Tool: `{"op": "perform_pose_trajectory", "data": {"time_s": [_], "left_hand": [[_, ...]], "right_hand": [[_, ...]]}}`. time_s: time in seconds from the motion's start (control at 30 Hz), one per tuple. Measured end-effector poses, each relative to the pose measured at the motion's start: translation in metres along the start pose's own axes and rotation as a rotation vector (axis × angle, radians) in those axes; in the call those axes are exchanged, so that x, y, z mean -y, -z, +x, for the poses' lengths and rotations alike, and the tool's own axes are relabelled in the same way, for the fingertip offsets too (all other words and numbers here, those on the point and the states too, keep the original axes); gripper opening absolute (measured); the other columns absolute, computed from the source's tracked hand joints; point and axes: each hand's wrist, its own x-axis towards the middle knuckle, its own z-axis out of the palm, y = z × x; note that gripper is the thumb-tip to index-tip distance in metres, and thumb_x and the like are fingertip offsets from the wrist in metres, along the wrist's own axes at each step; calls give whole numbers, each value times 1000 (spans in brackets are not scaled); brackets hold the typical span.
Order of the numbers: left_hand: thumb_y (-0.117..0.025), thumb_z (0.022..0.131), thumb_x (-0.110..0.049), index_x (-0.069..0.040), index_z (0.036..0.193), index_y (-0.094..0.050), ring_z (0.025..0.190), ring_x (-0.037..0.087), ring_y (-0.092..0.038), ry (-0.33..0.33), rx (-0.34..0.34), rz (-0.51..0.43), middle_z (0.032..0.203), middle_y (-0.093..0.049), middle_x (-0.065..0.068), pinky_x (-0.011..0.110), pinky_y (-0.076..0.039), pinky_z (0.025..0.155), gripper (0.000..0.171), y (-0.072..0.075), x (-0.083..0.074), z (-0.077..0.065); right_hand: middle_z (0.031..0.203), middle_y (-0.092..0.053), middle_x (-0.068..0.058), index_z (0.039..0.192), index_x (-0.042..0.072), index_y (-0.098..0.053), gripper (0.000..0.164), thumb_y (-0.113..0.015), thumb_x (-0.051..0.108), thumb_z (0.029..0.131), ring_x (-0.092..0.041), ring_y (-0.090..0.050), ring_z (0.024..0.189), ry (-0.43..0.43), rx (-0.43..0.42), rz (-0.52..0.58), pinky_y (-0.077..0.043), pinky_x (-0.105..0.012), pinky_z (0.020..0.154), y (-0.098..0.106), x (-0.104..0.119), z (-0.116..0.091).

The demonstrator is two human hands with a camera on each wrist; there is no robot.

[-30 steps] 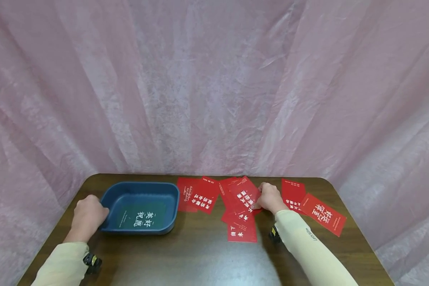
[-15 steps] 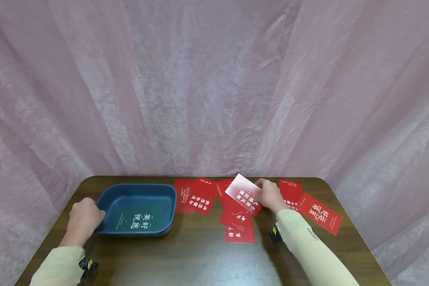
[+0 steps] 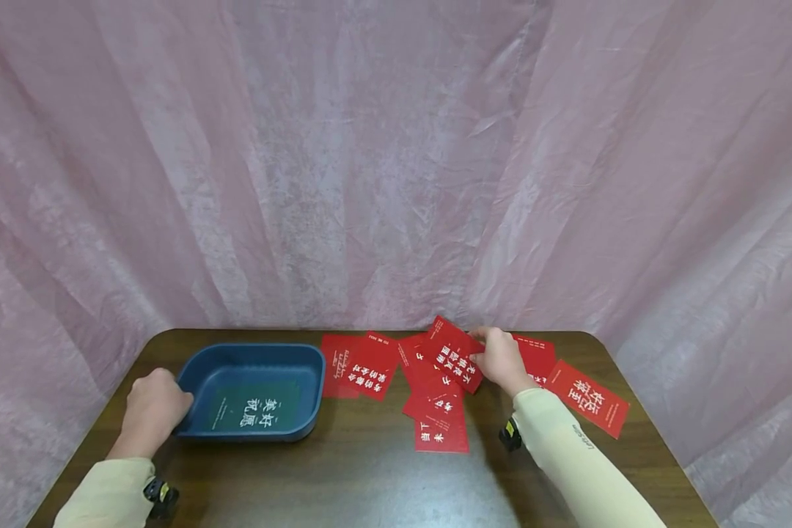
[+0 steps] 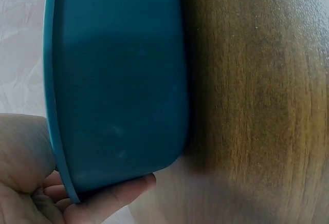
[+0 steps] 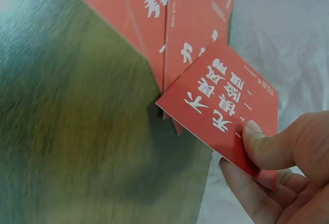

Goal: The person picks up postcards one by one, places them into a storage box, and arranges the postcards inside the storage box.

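Observation:
My right hand (image 3: pixel 501 361) pinches a red card (image 3: pixel 450 353) with white lettering by its edge, thumb on top and fingers beneath, as the right wrist view shows. The card (image 5: pixel 216 100) is lifted off an overlapping pile of red cards (image 3: pixel 438 412). At the left, my left hand (image 3: pixel 155 407) grips the rim of a blue tray (image 3: pixel 317 396). Its thumb side is over the rim and its fingers (image 4: pixel 115 198) lie along the outer wall in the left wrist view. Inside the tray lies a dark green card (image 3: pixel 257 407) with white lettering.
Two overlapping red cards (image 3: pixel 372 365) lie just right of the tray. Another pair of red cards (image 3: pixel 590 396) overlaps beyond my right hand. The brown wooden table (image 3: pixel 343 484) ends at the back against a pink curtain (image 3: pixel 396 183).
My right hand has pinched the top red card and raised it off the pile; its surface caught glare midway and is now plain red. The left hand keeps its hold on the tray.

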Motion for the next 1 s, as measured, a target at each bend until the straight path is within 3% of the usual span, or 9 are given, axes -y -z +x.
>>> {"op": "perform_pose_trajectory", "data": {"time_s": [0.47,0.7,1.0], "left_hand": [[-55,79,-15,6,73,-56,57,27,-52,13,-13,17,63,-52,14,40,-44,47,22,1,-3,1],[-54,82,-17,5,76,-56,57,26,-49,12,16,17,64,-51,12,38,-41,44,23,0,-9,1],[-55,80,-17,6,77,-57,57,27,-50,-8,3,19,65,-52,13,39,-42,45,24,-1,-11,3]], "right_hand": [[103,-65,-6,114,8,-65,41,-73,6,74,-22,-59,92,116,-54,47,-46,-35,75,22,27,13],[106,-64,-5,118,11,-63,45,-72,4,75,-14,-59,82,129,-51,144,-47,-25,58,34,54,11],[105,-63,4,117,17,-65,44,-72,2,75,-7,-57,78,215,-61,217,-45,-24,60,28,97,15]]}}
